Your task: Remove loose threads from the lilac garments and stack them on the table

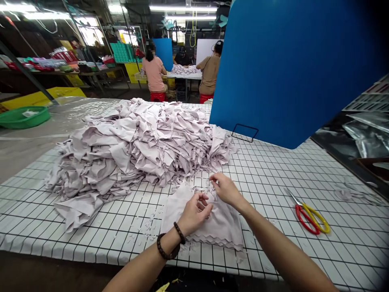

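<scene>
A pale lilac-grey fabric piece with a zigzag lower edge lies flat before me on the checked tablecloth. My left hand is just above its middle, fingers loosely curled and the thumb apart from them, with nothing visible between. At the far edge of the piece, my right hand has thumb and fingertips drawn together in a pinch; what they hold is too small to make out. Behind both hands rises a large heap of similar fabric pieces. Scissors with one red and one yellow handle lie at the right.
A big blue board stands on a black wire support at the back right. Small fabric scraps dot the checked tablecloth. At far left sits a green basket. Several people work at tables beyond.
</scene>
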Demonstrator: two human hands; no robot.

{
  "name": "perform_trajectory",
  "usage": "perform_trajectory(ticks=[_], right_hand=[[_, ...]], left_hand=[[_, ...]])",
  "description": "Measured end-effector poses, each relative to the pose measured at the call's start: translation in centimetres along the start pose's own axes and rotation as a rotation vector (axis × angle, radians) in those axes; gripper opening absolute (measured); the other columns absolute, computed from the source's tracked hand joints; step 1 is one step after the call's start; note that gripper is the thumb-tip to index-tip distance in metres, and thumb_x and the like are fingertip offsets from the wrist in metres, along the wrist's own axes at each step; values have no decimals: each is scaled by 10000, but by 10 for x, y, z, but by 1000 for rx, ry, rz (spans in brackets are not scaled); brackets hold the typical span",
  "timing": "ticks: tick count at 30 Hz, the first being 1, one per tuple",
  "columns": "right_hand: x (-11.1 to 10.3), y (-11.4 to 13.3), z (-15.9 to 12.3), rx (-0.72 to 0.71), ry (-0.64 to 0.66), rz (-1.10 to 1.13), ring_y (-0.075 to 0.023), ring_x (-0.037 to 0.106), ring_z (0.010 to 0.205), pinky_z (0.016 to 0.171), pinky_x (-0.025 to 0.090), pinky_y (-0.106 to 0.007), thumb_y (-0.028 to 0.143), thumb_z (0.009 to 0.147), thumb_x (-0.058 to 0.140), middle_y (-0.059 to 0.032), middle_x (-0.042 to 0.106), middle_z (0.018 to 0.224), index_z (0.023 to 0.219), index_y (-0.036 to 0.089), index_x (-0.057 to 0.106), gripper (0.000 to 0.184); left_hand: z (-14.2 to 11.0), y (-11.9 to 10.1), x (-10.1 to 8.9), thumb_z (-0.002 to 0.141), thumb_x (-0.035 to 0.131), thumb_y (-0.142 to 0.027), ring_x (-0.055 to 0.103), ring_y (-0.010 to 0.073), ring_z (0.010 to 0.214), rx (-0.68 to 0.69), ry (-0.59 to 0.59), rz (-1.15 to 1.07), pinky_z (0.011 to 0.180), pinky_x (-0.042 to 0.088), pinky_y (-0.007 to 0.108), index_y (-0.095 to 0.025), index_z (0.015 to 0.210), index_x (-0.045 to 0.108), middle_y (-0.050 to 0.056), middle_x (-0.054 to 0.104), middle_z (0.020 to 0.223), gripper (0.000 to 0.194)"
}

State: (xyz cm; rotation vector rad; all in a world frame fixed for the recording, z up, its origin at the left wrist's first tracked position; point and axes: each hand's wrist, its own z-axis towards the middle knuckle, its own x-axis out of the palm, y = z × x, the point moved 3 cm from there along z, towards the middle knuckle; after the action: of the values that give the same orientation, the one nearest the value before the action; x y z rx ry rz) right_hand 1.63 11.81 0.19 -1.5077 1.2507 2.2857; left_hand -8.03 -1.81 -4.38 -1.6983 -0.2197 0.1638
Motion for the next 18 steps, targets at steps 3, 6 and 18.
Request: perform_trajectory(ticks=[3, 6, 18], right_hand=[[34, 29, 42, -228, 153, -125, -181, 574, 893, 730, 412, -266, 135, 865, 459, -84, 573, 1075, 1149, 224, 592, 326], [65, 47, 75, -376, 307, -308, -177, 589, 849, 668, 396, -248, 181, 844, 533, -64, 594, 1032, 1101, 264, 651, 295], [9, 33, 116, -242, -14, -355, -224, 600, 869, 669, 377, -277, 320, 916, 456, -77, 689, 935, 1059, 289, 702, 287]], left_hand=[[-7, 2, -16, 802, 634, -413, 609, 116, 590, -138, 10, -297, 567, 488, 245, -147, 994, 520, 5, 581, 743, 348], [-8, 8, -32, 828, 619, -352, 648, 142, 693, -228, -10, -573, 668, 514, 288, -150, 1123, 500, 51, 629, 863, 377], [-1, 23, -43, 881, 557, -338, 692, 199, 798, -301, 36, -859, 729, 518, 317, -150, 1243, 445, 100, 663, 974, 423]])
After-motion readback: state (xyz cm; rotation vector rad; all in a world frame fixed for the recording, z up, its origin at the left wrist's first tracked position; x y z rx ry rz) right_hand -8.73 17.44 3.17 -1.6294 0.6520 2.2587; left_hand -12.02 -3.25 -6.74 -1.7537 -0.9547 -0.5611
